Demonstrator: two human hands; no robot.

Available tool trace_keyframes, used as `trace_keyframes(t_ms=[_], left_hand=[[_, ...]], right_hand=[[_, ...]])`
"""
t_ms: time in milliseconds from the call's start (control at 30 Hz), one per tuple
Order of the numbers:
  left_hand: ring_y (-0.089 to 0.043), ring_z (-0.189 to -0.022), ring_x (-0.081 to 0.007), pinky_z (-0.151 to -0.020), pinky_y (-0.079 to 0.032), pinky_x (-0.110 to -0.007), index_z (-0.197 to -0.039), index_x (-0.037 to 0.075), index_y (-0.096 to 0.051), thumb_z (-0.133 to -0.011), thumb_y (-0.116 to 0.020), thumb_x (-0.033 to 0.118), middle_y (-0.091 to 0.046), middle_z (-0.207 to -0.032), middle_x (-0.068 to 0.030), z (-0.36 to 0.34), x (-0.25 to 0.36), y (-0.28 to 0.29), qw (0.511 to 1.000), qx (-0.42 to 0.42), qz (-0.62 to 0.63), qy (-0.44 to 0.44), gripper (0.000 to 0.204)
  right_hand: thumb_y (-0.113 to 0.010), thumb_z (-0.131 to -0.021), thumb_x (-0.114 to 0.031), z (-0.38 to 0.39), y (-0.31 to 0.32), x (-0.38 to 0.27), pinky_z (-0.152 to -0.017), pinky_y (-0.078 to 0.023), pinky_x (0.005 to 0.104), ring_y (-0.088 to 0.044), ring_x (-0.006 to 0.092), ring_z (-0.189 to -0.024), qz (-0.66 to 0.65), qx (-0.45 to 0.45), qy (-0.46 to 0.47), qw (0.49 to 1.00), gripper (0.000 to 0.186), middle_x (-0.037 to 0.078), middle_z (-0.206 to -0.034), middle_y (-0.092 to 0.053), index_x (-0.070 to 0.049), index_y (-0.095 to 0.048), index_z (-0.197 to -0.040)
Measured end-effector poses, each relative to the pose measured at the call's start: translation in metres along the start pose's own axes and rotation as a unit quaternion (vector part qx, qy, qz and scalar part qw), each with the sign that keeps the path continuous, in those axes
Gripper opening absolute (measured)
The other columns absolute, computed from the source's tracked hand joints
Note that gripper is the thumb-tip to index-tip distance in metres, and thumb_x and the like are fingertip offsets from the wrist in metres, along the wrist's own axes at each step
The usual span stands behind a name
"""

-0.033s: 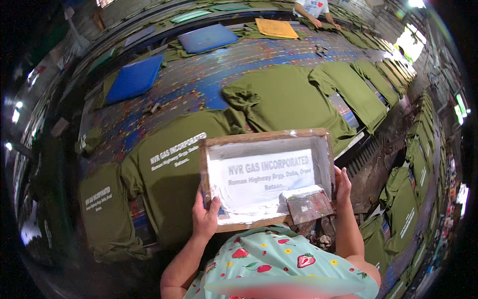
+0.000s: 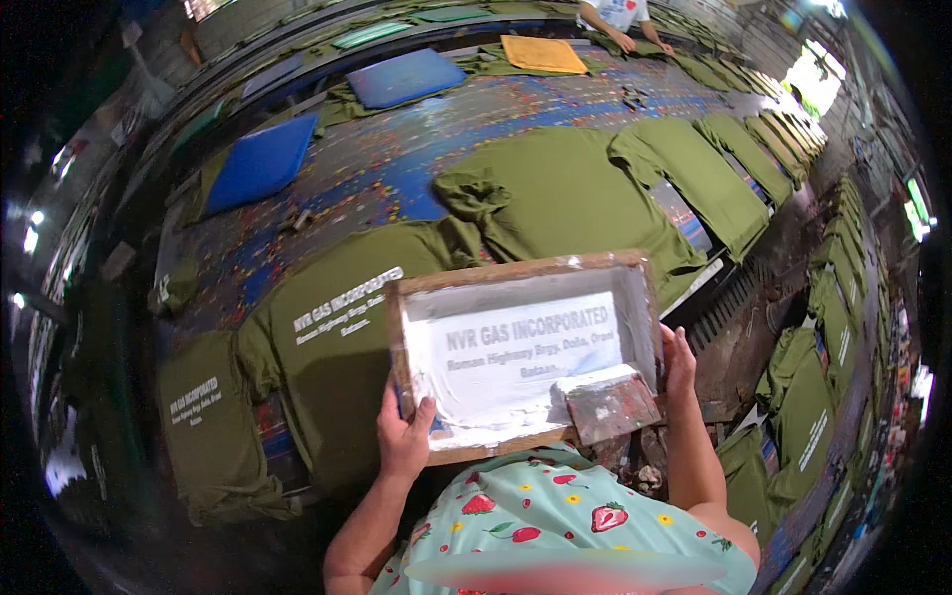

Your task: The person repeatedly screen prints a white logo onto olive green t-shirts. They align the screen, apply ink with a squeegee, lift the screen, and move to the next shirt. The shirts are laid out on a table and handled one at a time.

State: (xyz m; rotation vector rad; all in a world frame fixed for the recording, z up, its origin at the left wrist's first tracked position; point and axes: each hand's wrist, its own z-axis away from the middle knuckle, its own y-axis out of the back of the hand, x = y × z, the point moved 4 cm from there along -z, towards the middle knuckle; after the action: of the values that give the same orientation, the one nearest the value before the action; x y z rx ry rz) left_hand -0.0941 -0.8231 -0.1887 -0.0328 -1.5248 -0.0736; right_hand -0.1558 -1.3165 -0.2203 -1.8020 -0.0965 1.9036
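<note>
Two-handed in the head view: grips a wooden frame (image 2: pixel 516 270) at lower centre, long axis across the picture, with left hand (image 2: pixel 405 438) round its left side, right hand (image 2: pixel 680 367) at its right, fingertips probably behind. Contains a stained block (image 2: pixel 613 409) at lower right, nearer the right hand. Bears legible grey lettering (image 2: pixel 527 330), white print (image 2: pixel 347 295) on green shirt (image 2: pixel 332 392) at left.

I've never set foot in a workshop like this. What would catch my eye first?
Probably the wooden frame in the middle, gripped at its left side by the left hand with the right hand at its right edge, its inside smeared white around grey lettering. Next come the green shirts spread flat beyond it and along the right side. Then the blue boards at upper left and a yellow board near the top.
</note>
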Motion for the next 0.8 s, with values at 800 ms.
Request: trace_keyframes(t_ms=[800], left_hand=[[-0.051,-0.145,-0.0422,-0.116,-0.048,-0.059,-0.164,-0.004,-0.032,-0.099,-0.082,0.037,-0.043,-0.164,-0.0291,0.061,0.011,0.153,0.825,0.547,0.137,-0.016,0.091]], right_hand=[[-0.074,-0.105,-0.015,-0.057,-0.005,-0.037,-0.091,-0.061,0.0348,-0.076,0.0188,-0.105,0.427,-0.024,-0.001,0.904,0.036,0.016,-0.118,-0.081,0.003,-0.07,-0.137]])
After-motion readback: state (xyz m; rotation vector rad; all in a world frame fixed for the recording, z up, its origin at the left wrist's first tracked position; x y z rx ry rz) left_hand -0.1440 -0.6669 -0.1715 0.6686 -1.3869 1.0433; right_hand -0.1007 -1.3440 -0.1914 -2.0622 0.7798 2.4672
